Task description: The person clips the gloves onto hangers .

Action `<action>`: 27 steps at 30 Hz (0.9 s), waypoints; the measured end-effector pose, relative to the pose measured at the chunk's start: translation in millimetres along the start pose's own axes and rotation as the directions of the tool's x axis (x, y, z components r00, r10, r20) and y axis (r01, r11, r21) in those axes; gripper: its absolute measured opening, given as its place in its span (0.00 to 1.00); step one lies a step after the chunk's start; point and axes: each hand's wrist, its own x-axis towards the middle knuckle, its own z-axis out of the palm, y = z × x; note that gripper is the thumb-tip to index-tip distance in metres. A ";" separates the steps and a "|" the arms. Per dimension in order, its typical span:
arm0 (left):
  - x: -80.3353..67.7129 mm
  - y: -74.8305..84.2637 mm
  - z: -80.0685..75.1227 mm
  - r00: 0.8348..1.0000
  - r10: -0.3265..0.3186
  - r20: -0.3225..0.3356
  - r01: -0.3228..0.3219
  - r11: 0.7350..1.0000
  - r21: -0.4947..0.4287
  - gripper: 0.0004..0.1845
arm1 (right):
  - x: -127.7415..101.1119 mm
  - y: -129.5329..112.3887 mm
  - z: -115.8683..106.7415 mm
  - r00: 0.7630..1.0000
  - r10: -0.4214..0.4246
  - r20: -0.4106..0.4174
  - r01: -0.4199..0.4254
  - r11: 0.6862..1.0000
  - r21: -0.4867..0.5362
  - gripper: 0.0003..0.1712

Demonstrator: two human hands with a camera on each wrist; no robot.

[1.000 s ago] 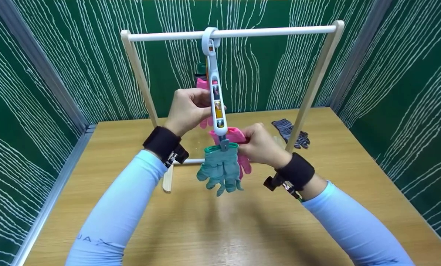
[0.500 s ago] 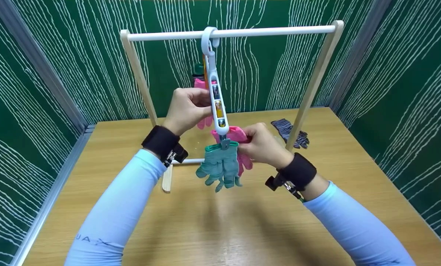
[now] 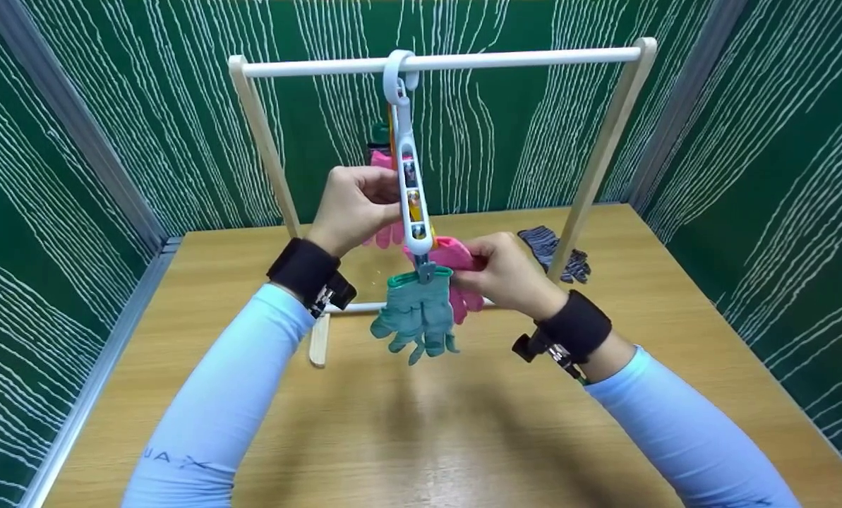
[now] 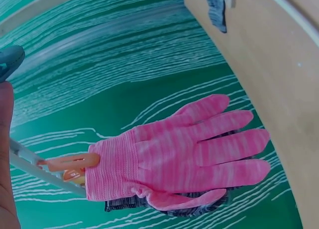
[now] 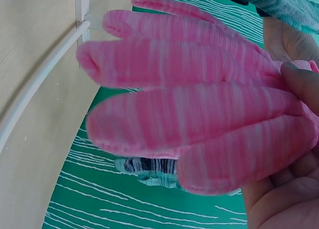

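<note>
Clip hanger (image 3: 410,183): white, hooked over the rack rail (image 3: 505,60), hanging above the counter (image 3: 421,423). Left hand (image 3: 353,208): grip clenched round the hanger's mid-section. Right hand (image 3: 505,271): grip grasping a pink glove (image 3: 456,255) by its cuff, just beside the hanger's lower end. Teal glove (image 3: 415,314): clipped at the hanger's bottom, dangling. Second pink glove (image 4: 184,154): held by an orange clip (image 4: 70,161). Dark striped glove (image 3: 551,250): lying on the counter by the rack's right post.

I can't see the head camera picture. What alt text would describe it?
A person's right hand holds a pink glove up to a white clip hanger while the left hand grips the hanger. A teal glove hangs clipped at its lower end, under a white rail over a wooden table. A dark glove lies behind.
</note>
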 end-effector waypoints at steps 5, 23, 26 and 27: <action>-0.2 0.0 -1.7 1.000 -0.001 0.010 0.001 1.000 -0.003 0.13 | -1.1 1.5 -5.0 1.000 -0.006 0.000 0.006 1.000 -0.030 0.08; 0.2 -1.0 -5.4 1.000 0.000 0.016 0.000 1.000 0.020 0.13 | -10.6 25.7 -40.8 0.995 0.046 -0.092 -0.054 0.995 -0.086 0.10; 0.6 -1.1 -5.0 1.000 -0.002 0.021 0.002 1.000 0.012 0.14 | -12.2 30.9 -47.8 0.993 0.043 -0.114 -0.053 0.995 -0.083 0.10; 0.6 -0.9 -5.0 1.000 -0.002 0.023 0.002 1.000 0.010 0.14 | -12.8 32.2 -49.9 0.992 0.048 -0.120 -0.058 0.995 -0.080 0.10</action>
